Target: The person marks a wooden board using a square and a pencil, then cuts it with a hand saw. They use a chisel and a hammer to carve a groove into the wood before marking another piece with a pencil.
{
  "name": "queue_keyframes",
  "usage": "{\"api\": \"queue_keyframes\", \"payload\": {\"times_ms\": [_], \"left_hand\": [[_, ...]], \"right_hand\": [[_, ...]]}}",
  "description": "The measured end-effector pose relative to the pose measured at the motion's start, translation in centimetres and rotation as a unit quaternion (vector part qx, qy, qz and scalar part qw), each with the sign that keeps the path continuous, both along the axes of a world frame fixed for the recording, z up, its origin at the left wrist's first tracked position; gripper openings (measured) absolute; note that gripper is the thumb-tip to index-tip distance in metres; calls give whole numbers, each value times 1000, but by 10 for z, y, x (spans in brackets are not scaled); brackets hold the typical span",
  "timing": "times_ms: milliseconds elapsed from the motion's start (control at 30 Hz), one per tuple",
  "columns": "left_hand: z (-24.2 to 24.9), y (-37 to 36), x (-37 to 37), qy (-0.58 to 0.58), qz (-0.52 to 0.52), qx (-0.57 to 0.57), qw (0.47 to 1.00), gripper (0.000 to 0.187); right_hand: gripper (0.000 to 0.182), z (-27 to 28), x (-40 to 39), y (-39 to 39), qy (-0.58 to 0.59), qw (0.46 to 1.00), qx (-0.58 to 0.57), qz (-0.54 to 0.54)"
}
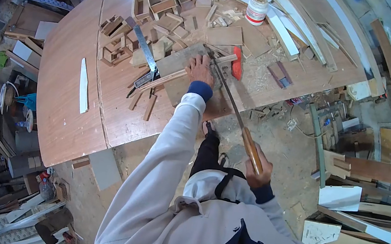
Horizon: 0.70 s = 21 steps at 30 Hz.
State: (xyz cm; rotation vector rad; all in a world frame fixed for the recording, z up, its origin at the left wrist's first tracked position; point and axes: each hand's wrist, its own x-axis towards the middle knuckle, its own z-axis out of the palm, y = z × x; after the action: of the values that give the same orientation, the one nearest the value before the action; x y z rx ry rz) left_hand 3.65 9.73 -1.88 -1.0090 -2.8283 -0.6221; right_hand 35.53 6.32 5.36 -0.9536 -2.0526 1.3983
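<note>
My left hand (199, 69) presses a thin wooden strip (169, 78) down on a wooden board (171, 95) near the table's front edge. My right hand (258, 172) is wrapped round the wooden handle of a saw (232, 100). The saw's narrow blade runs up and to the left, its far end at the strip just right of my left fingers. A red object (237, 63) lies beside the strip's right end. Left of my left hand, a metal square (145, 46) rests across the board's edge.
Small wooden frames (162, 0) and offcuts lie on the table (65, 86). A white jar (256, 11) holding sticks stands at the back, near long white strips (284, 32). Planks (384, 172) are stacked at the right. A dark wooden block (280, 74) lies near the table's edge.
</note>
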Motion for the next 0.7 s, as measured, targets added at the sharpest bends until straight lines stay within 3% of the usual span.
{"api": "queue_keyframes", "payload": {"times_ms": [200, 300, 467, 600, 633, 700], "left_hand": [[2, -1, 4, 13, -6, -10, 1000, 41], [12, 1, 0, 9, -9, 0, 1000, 39], [-2, 0, 0, -5, 2, 0, 1000, 38], [-2, 3, 1, 1, 3, -26, 1000, 38], [-4, 2, -2, 12, 9, -21, 1000, 38], [-2, 4, -7, 25, 2, -7, 1000, 38]], "right_hand": [[49, -13, -32, 15, 43, 996, 77, -5], [45, -6, -42, 22, -11, 1000, -8, 2], [47, -4, 10, 2, 10, 998, 60, 2], [46, -19, -38, 20, 37, 994, 99, -6], [47, -17, -49, 22, 39, 999, 32, -17], [47, -15, -43, 23, 34, 999, 32, -14]]}}
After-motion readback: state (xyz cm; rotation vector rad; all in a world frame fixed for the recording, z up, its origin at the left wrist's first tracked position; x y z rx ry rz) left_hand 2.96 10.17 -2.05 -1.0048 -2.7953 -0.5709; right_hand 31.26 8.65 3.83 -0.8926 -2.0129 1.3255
